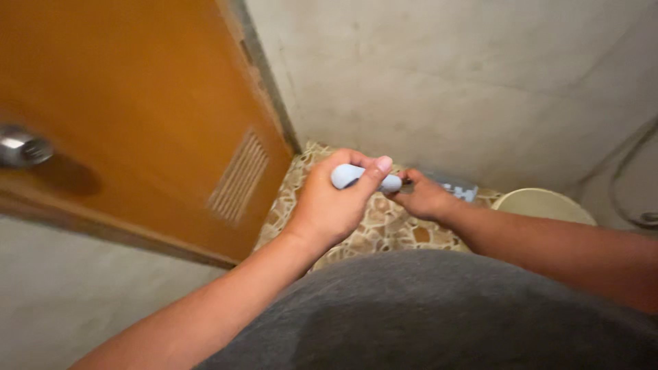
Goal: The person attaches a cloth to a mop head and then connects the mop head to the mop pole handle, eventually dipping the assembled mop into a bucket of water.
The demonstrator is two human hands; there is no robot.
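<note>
A: Head view, looking down past my grey shirt point(439, 315). What do my hands have?

B: Left hand point(329, 205): closed in a fist round the handle point(363, 177), a pale blue rounded grip, thumb laid along its top. The handle lies nearly level, its butt pointing left toward the door point(137, 116).

A: And the right hand point(425, 199)?

B: Fingers curled shut about the far end of the same tool, just where a dark neck leaves the handle. Beyond the knuckles a blue-and-white head point(458, 189) shows; it is blurred, so I cannot tell its kind.

A: Where is the tool, then?

B: Held between both hands, in the air above the floor point(384, 226), in front of my belly and near the corner where the door meets the wall point(445, 82).

A: Any containers?

B: One: a cream bucket point(541, 204), round-rimmed, standing on the floor to the right, just behind my right forearm. Only part of its rim and top shows; I cannot tell what is in it.

A: Surroundings?

B: The door is orange-brown with a slatted vent point(238, 179) low down and a metal knob point(24, 147) at the left edge. The wall is bare grey cement. The floor is set with irregular brown and cream stones. A hose point(627, 185) curves down the wall at the far right.
</note>
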